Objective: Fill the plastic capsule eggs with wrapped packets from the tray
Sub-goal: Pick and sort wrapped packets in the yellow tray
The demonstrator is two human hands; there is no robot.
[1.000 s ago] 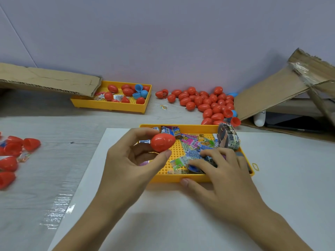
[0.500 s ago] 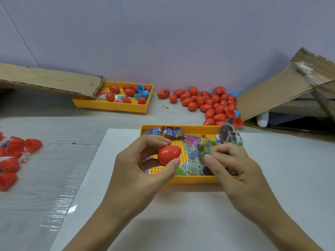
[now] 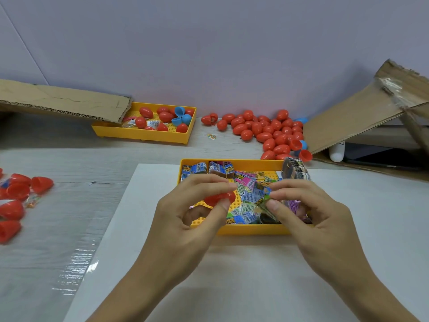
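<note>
A yellow tray (image 3: 253, 229) full of colourful wrapped packets sits on a white sheet in front of me. My left hand (image 3: 185, 219) holds a red capsule egg (image 3: 219, 198) between thumb and fingers above the tray's left part. My right hand (image 3: 311, 212) pinches a green-and-blue wrapped packet (image 3: 262, 196) just right of the egg, above the tray. The two hands almost meet. I cannot tell whether the egg is in one piece or open.
A second yellow tray (image 3: 144, 133) with red and blue eggs stands at the back left, partly under a cardboard flap (image 3: 62, 101). A pile of red eggs (image 3: 267, 133) lies behind the near tray. Red egg halves (image 3: 16, 201) lie at the left edge. Cardboard box (image 3: 371, 108) at right.
My right hand has lifted a packet out of the tray and brought it left toward the egg. My left hand has moved slightly right with the egg.
</note>
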